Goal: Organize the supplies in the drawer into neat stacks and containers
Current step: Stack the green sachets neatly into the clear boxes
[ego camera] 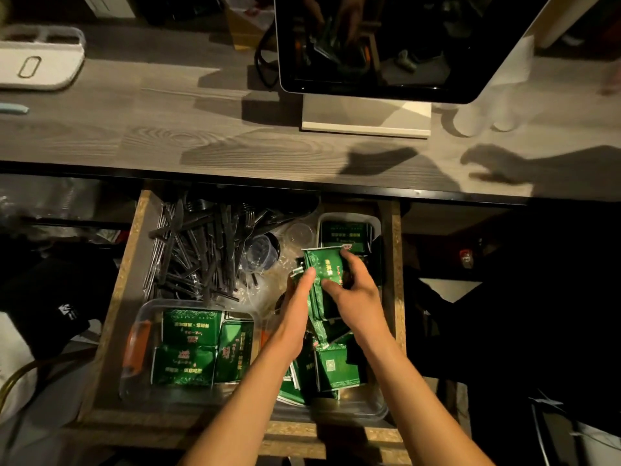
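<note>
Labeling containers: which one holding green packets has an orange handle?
The clear tub at the drawer's front left; its orange handle is on its left side. The white tray at the back right has none.

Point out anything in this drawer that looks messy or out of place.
The black plastic cutlery lies in a crisscross heap at the drawer's back left. Loose green packets are jumbled at front right, unlike the flat packets in the clear container.

Dim warm light, hard shadows on the countertop [201, 129], wide-angle edge bending.
</note>
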`<state>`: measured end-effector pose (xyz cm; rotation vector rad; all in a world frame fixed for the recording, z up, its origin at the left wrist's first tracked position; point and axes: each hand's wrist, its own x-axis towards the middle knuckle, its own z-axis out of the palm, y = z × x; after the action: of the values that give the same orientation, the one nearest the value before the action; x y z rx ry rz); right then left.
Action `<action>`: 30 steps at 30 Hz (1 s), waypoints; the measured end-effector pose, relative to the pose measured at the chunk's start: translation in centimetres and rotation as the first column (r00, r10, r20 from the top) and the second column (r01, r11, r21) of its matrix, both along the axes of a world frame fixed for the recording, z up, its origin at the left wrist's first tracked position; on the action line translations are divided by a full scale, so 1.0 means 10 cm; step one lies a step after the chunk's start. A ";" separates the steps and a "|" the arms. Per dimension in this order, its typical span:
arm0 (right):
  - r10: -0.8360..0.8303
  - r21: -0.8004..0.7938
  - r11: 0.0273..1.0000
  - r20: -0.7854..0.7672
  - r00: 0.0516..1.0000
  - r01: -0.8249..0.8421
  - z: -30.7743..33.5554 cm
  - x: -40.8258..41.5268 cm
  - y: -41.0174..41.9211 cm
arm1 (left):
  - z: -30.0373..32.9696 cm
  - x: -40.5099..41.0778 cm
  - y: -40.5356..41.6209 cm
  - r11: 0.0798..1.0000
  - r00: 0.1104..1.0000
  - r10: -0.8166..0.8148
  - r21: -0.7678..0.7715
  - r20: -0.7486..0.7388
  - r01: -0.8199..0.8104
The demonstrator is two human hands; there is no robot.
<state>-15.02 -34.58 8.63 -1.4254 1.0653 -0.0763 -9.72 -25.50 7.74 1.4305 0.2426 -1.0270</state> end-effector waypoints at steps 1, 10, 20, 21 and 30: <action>-0.016 -0.020 1.000 -0.004 1.000 0.016 -0.04 -0.01 0.01 | 0.00 -0.01 -0.01 1.000 1.000 0.004 0.025 0.002 -0.004; -0.191 -0.159 0.969 0.018 0.981 0.192 0.01 -0.16 -0.21 | -0.08 0.06 0.04 0.981 0.998 0.032 0.191 0.044 -0.040; 0.128 -0.115 0.986 0.037 0.991 -0.123 -0.26 -0.10 0.11 | -0.02 0.10 -0.05 0.992 0.997 -0.058 0.114 -0.053 0.063; 0.127 -0.055 0.991 0.045 0.991 -0.124 -0.31 -0.09 0.14 | -0.06 0.10 -0.05 0.985 0.996 -0.064 0.157 -0.061 0.073; -0.099 -0.056 0.994 -0.082 0.992 0.095 -0.68 0.03 -0.31 | -0.27 0.38 0.18 0.972 0.997 0.050 0.234 -0.064 -0.033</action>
<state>-14.74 -37.67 1.86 -1.4333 1.2098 -0.1155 -5.87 -23.71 5.06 1.5945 0.4549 -1.0411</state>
